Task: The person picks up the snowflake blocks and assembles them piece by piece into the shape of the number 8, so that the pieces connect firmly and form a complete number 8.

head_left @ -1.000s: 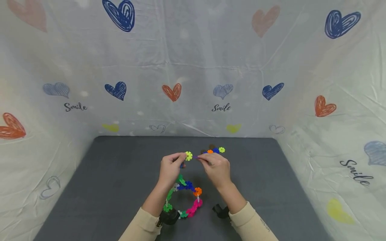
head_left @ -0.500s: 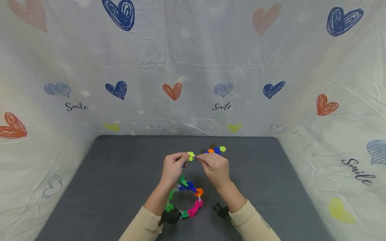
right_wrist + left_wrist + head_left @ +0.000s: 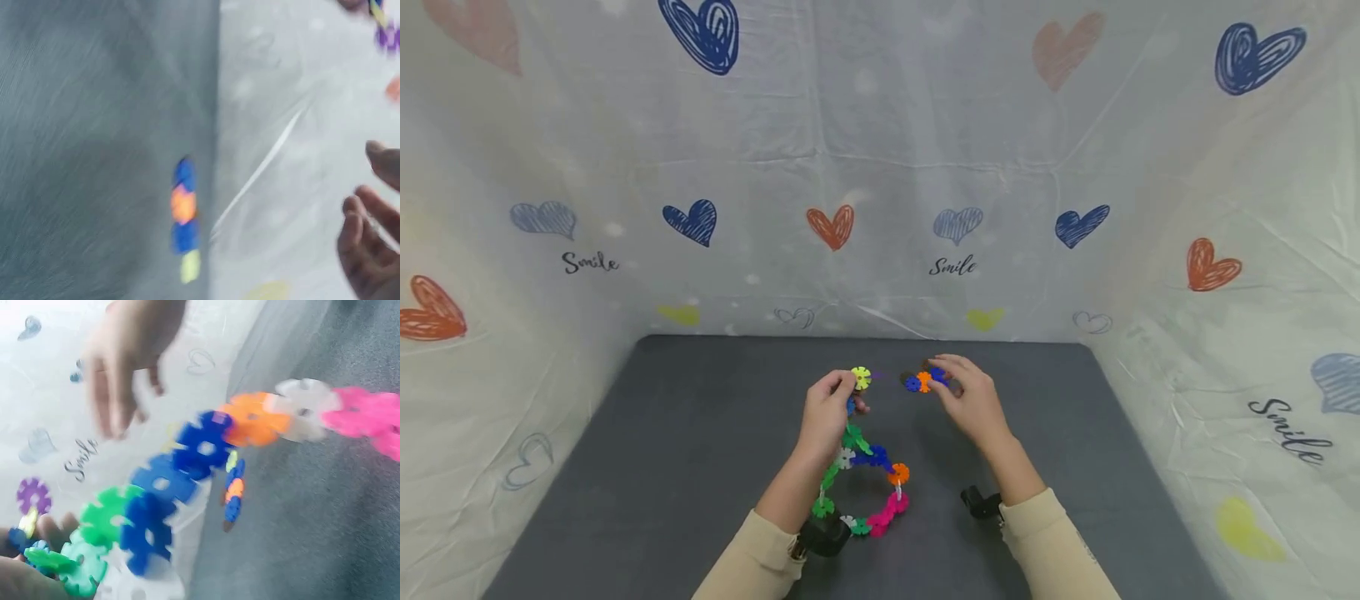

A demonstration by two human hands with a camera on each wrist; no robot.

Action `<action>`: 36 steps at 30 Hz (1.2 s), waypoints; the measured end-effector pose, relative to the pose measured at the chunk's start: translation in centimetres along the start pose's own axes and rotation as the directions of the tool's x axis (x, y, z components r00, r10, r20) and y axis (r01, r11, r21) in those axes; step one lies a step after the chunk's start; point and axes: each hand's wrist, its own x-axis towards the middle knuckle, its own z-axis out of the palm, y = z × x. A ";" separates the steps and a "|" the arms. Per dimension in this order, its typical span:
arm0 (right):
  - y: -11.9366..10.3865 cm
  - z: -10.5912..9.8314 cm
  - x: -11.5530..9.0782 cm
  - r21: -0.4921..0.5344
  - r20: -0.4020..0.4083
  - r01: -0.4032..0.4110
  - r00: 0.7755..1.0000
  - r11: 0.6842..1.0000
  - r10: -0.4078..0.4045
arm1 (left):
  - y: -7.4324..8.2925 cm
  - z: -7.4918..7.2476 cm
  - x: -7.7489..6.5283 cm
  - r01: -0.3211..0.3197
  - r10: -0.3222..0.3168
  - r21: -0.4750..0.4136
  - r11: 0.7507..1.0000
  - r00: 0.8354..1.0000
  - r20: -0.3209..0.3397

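My left hand (image 3: 826, 421) pinches the upper end of a chain of plastic snowflake discs. A yellow disc (image 3: 862, 378) sticks out past its fingertips, with a purple disc (image 3: 33, 495) joined edge-on to it. Below hangs the rest of the chain, a loop of green, white, blue, orange and pink discs (image 3: 887, 510). My right hand (image 3: 973, 402) is held with fingers apart and nothing between them, over or near several other discs at the back. Among those, an orange disc (image 3: 924, 382) and a blue disc (image 3: 912, 384) show; the fingers partly cover others.
The dark grey table (image 3: 715, 433) ends at a white cloth backdrop (image 3: 880, 275) printed with hearts. More cloth rises at both sides. Dark wrist-camera mounts (image 3: 824, 537) sit on both wrists, the left one overlapping the loop in the head view.
My right hand has let go of the purple disc, now on the yellow one, and moved right and away toward the other discs, its fingers spreading. My left hand has shifted slightly left.
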 end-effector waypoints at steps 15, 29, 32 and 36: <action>9.5 3.3 -0.3 -0.441 0.343 -0.275 0.828 0.854 0.443 | -2.2 -1.1 1.3 0.100 -0.083 -0.316 0.944 0.994 0.064; 8.5 3.4 -0.9 -0.408 0.168 -0.297 0.905 0.863 0.390 | -1.6 -1.4 1.2 0.174 -0.142 -0.306 0.936 0.982 0.122; 8.2 3.3 -1.0 -0.367 0.167 -0.358 0.883 0.859 0.439 | -1.5 -1.3 1.2 0.173 -0.143 -0.293 0.940 0.982 0.120; 8.0 3.3 -1.2 -0.281 0.163 -0.449 0.849 0.849 0.503 | -1.5 -1.2 1.2 0.158 -0.138 -0.257 0.953 0.986 0.096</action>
